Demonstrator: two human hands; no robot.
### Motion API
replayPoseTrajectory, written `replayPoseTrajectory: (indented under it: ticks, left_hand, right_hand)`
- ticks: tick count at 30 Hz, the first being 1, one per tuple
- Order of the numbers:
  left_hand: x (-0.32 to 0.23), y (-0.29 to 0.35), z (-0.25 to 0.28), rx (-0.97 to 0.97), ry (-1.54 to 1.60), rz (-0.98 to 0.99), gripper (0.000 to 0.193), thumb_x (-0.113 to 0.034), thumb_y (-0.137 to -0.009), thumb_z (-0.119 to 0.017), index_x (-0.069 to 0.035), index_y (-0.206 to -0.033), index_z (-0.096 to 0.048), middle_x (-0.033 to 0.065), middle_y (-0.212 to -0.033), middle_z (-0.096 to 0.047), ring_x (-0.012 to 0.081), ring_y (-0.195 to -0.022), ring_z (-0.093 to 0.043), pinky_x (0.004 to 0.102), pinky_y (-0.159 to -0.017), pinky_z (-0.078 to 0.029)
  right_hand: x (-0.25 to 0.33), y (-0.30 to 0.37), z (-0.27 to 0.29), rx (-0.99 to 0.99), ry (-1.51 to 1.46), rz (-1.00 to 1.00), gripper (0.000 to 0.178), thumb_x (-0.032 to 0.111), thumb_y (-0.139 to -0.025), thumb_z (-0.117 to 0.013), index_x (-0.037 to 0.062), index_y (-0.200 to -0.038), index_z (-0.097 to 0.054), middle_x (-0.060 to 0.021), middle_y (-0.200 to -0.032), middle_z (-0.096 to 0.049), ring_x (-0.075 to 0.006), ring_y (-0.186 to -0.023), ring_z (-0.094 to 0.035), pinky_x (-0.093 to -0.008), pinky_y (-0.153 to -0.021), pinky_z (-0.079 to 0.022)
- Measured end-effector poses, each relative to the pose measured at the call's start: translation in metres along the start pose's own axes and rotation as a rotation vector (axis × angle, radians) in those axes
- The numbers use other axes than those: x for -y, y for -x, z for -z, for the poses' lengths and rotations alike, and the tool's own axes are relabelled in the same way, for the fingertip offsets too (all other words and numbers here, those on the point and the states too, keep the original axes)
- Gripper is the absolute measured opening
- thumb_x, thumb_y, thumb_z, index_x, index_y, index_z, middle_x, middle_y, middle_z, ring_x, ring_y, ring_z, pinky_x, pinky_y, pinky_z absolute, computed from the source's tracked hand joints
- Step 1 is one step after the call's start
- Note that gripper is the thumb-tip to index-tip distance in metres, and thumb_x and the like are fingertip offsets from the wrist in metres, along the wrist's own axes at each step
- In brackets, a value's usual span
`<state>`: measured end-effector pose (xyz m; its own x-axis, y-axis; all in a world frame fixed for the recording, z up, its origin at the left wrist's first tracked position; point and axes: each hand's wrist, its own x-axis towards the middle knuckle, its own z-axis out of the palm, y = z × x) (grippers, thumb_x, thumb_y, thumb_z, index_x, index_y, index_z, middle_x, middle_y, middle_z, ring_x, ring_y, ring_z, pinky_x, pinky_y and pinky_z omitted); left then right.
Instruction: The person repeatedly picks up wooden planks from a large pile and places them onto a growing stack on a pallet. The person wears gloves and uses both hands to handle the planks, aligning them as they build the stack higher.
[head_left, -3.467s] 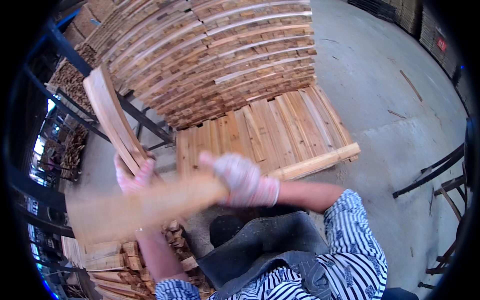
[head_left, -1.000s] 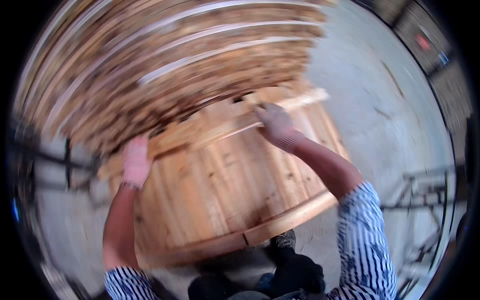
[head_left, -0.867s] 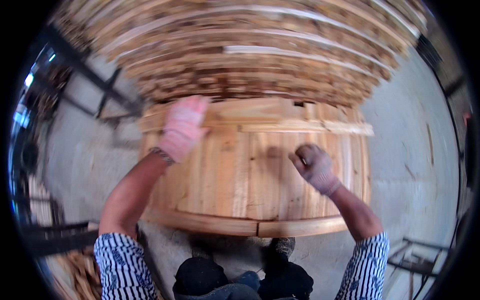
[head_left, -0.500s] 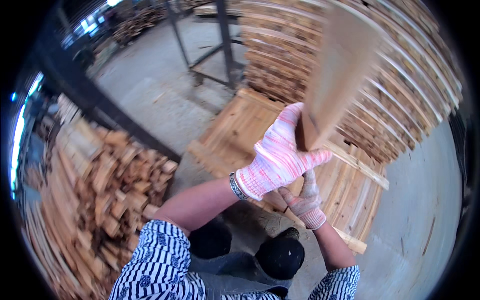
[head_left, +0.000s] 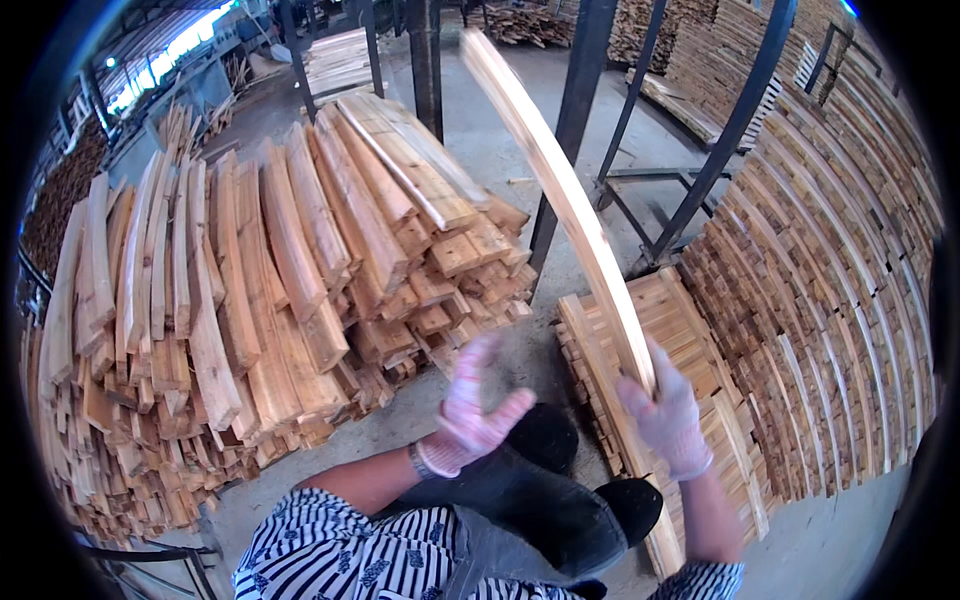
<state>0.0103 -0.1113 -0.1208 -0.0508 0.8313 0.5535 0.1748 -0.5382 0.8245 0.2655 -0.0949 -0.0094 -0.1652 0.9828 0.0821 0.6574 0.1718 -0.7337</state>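
Note:
A long, pale wooden board point(head_left: 580, 205) rises away from me, its near end gripped in my right hand point(head_left: 672, 412). The fisheye view makes it look curved. Over my lap, my left hand point(head_left: 474, 408) is apart from the board, thumb and fingers spread, with nothing in it. Both hands wear pinkish-white knit gloves. Below the board lies a low, flat stack of planks point(head_left: 660, 310) with crosswise strips on top. To the left of my left hand is a large heap of loose boards point(head_left: 290, 290), their ends facing me.
Tall layered stacks of boards point(head_left: 830, 290) stand at the right. Dark metal posts point(head_left: 575, 120) rise from the concrete floor point(head_left: 480, 110) beyond the low stack. A metal bar frame point(head_left: 150, 555) is at the lower left, and more timber piles point(head_left: 345, 65) lie farther back.
My view has swung left, bringing the loose heap into fuller view. My left hand has come off the board and moved left, opening. The board now stays in my right hand.

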Motion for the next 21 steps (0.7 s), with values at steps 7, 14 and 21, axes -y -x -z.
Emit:
replayPoseTrajectory:
  ticks: [7, 14, 21]
  left_hand:
    - [-0.008, -0.009, 0.088, -0.233, -0.172, -0.077, 0.083, -0.025, -0.092, -0.072, -0.001, -0.154, -0.023, 0.0184, -0.158, -0.027, 0.032, -0.145, -0.032, 0.0443, -0.12, -0.026]
    - [0.008, -0.047, 0.112, -0.24, -0.815, -0.132, 0.099, -0.028, -0.081, -0.081, -0.003, -0.154, -0.019, 0.0259, -0.155, -0.023, 0.0483, -0.144, -0.024, 0.0586, -0.117, -0.023]
    - [0.021, -0.055, 0.089, -0.253, -0.791, -0.144, 0.113, -0.038, -0.071, -0.085, -0.004, -0.155, -0.017, 0.0276, -0.153, -0.023, 0.0538, -0.143, -0.017, 0.0634, -0.116, -0.018]
  right_hand:
    - [0.158, -0.163, -0.042, 0.294, 0.018, 0.192, 0.075, 0.045, -0.095, -0.058, -0.003, -0.148, -0.036, -0.0084, -0.089, -0.069, -0.0199, -0.073, -0.067, -0.0358, -0.063, -0.055]
    - [0.2, -0.218, -0.151, 0.187, 0.551, 0.588, 0.065, 0.053, -0.099, -0.049, 0.0075, -0.145, -0.046, -0.0259, -0.14, -0.054, -0.0394, -0.128, -0.054, -0.0452, -0.111, -0.04]
    - [0.086, -0.248, -0.119, 0.079, -0.105, -0.078, 0.091, 0.067, -0.092, -0.052, -0.0016, -0.151, -0.038, -0.0297, -0.149, -0.045, -0.0387, -0.137, -0.047, -0.038, -0.114, -0.037]
